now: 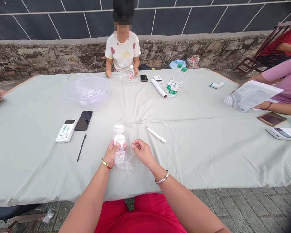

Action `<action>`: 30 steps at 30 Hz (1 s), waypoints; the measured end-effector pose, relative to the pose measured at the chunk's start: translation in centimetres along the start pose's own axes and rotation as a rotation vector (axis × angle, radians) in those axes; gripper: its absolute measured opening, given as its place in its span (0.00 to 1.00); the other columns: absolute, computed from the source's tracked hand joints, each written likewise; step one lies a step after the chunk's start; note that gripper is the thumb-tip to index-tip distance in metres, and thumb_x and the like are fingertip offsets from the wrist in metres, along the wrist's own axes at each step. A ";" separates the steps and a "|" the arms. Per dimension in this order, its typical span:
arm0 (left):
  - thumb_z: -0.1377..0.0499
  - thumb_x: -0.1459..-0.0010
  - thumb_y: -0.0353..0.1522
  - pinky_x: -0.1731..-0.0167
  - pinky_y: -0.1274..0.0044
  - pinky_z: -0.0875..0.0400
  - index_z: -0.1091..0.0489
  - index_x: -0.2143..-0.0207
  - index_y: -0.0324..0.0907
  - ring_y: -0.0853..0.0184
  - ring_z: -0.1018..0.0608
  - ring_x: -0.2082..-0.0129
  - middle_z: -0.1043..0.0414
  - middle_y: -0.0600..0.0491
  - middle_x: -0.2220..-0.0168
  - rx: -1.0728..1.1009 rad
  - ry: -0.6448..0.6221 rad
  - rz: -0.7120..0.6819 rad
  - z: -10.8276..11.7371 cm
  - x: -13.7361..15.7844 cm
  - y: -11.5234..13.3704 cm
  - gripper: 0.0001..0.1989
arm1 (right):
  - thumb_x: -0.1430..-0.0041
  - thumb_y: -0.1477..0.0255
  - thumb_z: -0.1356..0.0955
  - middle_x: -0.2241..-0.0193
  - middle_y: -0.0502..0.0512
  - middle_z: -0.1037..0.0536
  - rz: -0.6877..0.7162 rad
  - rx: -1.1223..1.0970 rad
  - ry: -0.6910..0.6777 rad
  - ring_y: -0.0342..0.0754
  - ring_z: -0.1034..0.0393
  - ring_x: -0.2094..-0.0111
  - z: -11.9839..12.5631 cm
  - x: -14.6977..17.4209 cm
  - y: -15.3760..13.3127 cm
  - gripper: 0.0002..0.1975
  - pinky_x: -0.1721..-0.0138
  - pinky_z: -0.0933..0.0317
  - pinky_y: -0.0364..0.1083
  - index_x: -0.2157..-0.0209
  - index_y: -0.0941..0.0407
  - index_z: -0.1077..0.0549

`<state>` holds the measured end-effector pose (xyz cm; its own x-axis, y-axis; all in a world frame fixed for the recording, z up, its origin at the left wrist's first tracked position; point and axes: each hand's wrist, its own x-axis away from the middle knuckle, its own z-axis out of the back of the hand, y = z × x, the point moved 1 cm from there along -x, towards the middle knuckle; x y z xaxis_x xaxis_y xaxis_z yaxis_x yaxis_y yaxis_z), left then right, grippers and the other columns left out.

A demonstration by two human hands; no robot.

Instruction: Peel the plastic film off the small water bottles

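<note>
Left of the wrapped bottle (pixel 119 141) and a little beyond it, a white power bank (pixel 65 132) lies flat beside a black phone (pixel 83 120), its strap (pixel 81 148) trailing toward the near edge. Farther off on that side sits a translucent basin (pixel 70 93), probably put there to keep the loose film inside it together.

The person's left hand (pixel 110 154) is closed around the wrapped bottle, seemingly to steady it and leave the other hand free. Clear film (pixel 128 167) hangs loose at the bottle's lower end. Just right of it, the right hand (pixel 143 152) has thumb and fingertips drawn together; whether film is pinched between them cannot be told. A slim white object (pixel 155 134) lies right of the bottle, perhaps left within easy reach.

Beyond it to the right stand two green-capped bottles (pixel 176 84); far right, a seated person holds printed sheets (pixel 252 94).

The wrapped bottle's label carries red marks, the power bank's blue print, the capped bottles' green and white; no wording or brand is legible.
</note>
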<state>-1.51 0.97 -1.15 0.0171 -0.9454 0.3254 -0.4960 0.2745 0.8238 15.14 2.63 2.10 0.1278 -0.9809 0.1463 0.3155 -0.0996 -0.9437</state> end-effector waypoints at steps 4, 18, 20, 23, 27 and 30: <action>0.32 0.61 0.47 0.65 0.73 0.30 0.35 0.60 0.41 0.64 0.23 0.67 0.26 0.52 0.67 -0.037 -0.009 -0.074 -0.1 0.0 -0.3 0.29 | 0.54 0.57 0.30 0.57 0.55 0.29 0.108 -0.046 0.001 0.46 0.32 0.62 -0.2 -0.5 -0.3 0.29 0.62 0.37 0.45 0.51 0.53 0.35; 0.31 0.61 0.42 0.72 0.76 0.32 0.35 0.64 0.40 0.70 0.26 0.75 0.28 0.55 0.71 -0.028 0.003 0.019 -0.9 0.3 0.1 0.25 | 0.37 0.65 0.41 0.78 0.50 0.29 0.377 0.631 0.019 0.44 0.35 0.75 -1.3 -1.4 2.2 0.15 0.73 0.48 0.42 0.75 0.55 0.35; 0.31 0.63 0.43 0.72 0.76 0.32 0.34 0.64 0.40 0.69 0.26 0.74 0.28 0.54 0.70 -0.124 0.069 0.005 -1.3 0.2 0.2 0.26 | 0.37 0.67 0.41 0.74 0.53 0.26 0.351 0.774 0.060 0.46 0.32 0.72 -1.4 -1.5 2.3 0.11 0.72 0.47 0.42 0.70 0.56 0.32; 0.31 0.64 0.44 0.71 0.75 0.32 0.33 0.64 0.39 0.67 0.26 0.71 0.28 0.52 0.68 -0.331 0.206 -0.027 -1.9 0.3 0.4 0.27 | 0.39 0.70 0.39 0.67 0.57 0.23 0.290 0.835 0.077 0.47 0.29 0.69 -1.8 -1.6 2.2 0.10 0.71 0.46 0.42 0.59 0.56 0.31; 0.32 0.62 0.43 0.71 0.76 0.33 0.32 0.66 0.40 0.67 0.27 0.69 0.28 0.52 0.67 -0.453 0.293 -0.059 -2.6 0.7 0.7 0.24 | 0.41 0.73 0.41 0.72 0.54 0.24 0.197 0.601 0.052 0.46 0.30 0.71 -2.2 -1.7 2.0 0.09 0.71 0.46 0.42 0.66 0.55 0.30; 0.30 0.65 0.40 0.70 0.75 0.32 0.32 0.64 0.40 0.67 0.26 0.70 0.27 0.53 0.67 -0.357 0.226 -0.058 -3.0 1.0 0.8 0.25 | 0.45 0.72 0.40 0.78 0.49 0.28 -0.015 0.119 0.128 0.44 0.34 0.77 -2.1 -1.7 1.9 0.07 0.73 0.44 0.42 0.72 0.55 0.32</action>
<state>0.75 0.78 1.24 0.2461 -0.9097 0.3345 -0.1576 0.3029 0.9399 13.54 3.74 -0.55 0.0035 -0.9935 0.1139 0.4268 -0.1015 -0.8986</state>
